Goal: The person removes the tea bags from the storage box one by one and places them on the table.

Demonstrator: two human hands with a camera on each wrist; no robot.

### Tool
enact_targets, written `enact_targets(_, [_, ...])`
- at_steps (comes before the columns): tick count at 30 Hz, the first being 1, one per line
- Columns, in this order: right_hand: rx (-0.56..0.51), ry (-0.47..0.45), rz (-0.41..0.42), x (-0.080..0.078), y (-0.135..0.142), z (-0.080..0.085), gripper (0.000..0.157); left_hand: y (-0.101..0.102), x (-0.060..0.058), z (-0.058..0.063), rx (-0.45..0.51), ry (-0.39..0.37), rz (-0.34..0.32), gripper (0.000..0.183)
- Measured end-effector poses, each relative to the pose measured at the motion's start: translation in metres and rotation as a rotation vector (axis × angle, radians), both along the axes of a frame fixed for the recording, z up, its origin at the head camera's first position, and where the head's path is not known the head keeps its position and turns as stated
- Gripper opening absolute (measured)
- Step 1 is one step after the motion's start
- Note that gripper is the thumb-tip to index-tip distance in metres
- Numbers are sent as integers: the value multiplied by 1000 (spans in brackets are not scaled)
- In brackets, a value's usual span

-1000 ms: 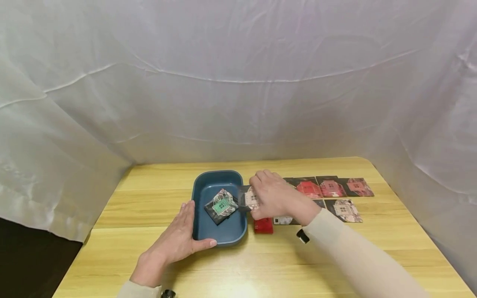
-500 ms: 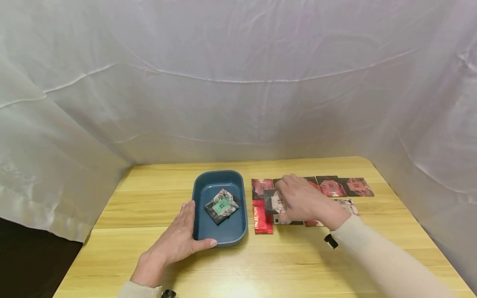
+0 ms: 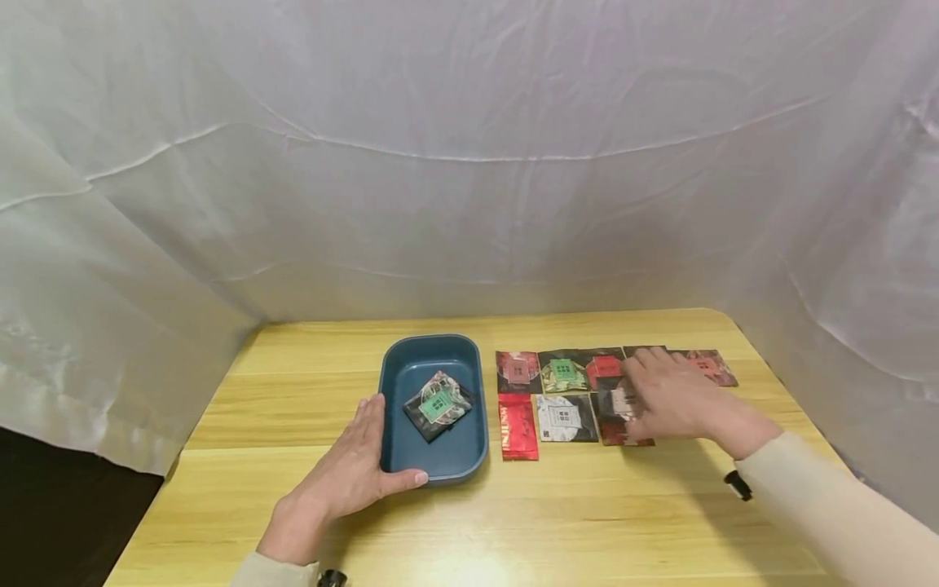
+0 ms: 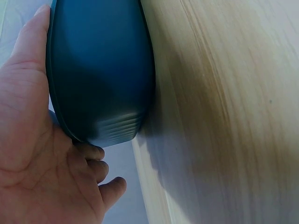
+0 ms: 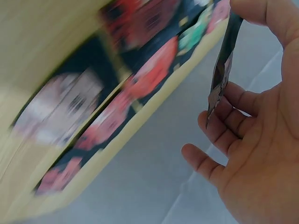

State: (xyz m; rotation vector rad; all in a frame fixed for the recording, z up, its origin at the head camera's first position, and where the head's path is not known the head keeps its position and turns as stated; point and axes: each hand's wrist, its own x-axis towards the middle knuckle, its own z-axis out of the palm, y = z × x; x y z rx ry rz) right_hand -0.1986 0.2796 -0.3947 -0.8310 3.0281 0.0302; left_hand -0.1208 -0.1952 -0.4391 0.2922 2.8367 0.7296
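My left hand [image 3: 348, 473] rests against a blue rectangular tray [image 3: 480, 416], with straight fingers along its left side and the thumb at its near edge. A dark sachet with a green label [image 3: 438, 404] lies askew in the tray on top of another dark one. To the right, my right hand [image 3: 678, 401] pinches a dark sachet with a pale label [image 3: 614, 398] by its edge. In the right wrist view the held sachet [image 5: 221, 70] appears edge-on between thumb and fingers. It overlaps a red-and-dark sachet [image 3: 629, 438] in the head view.
Several flat sachets form two rows right of the tray. The far row includes a pink-label sachet [image 3: 518, 371] and a green-and-gold one [image 3: 563, 371]. Nearer lie a shiny red sachet [image 3: 519, 428] and a white-and-black one [image 3: 565, 417]. A pale curtain [image 3: 469, 204] hangs behind the wooden table [image 3: 543, 522].
My right hand has carried the pale-label sachet rightward from beside the tray, over the rows, uncovering the left-hand sachets. My left hand and the tray stay in place.
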Motion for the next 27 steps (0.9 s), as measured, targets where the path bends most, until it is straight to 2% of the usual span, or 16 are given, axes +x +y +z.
enact_targets(5, [71, 32, -42, 0, 38, -1, 81, 0, 1, 1, -2, -2, -3, 141])
enact_targets(10, [143, -13, -100, -1, 74, 1, 89, 0, 1, 2, 9, 1, -3, 139])
enact_targets(14, [178, -47, -149, -2, 100, 2, 102, 0, 1, 2, 6, 2, -4, 140])
enact_targets(17, [198, -56, -174, -3, 116, 3, 99, 0, 0, 2, 1, 4, -8, 142])
enact_targets(19, [205, -54, -175, -4, 124, 3, 89, 0, 0, 2, 3, 3, -7, 142])
enact_targets(22, [206, -56, -177, -4, 132, 1, 83, 0, 0, 2, 5, 0, -6, 141])
enact_targets(27, [233, -83, -185, -1, 139, -6, 102, 0, 1, 2, 0, 3, -7, 139])
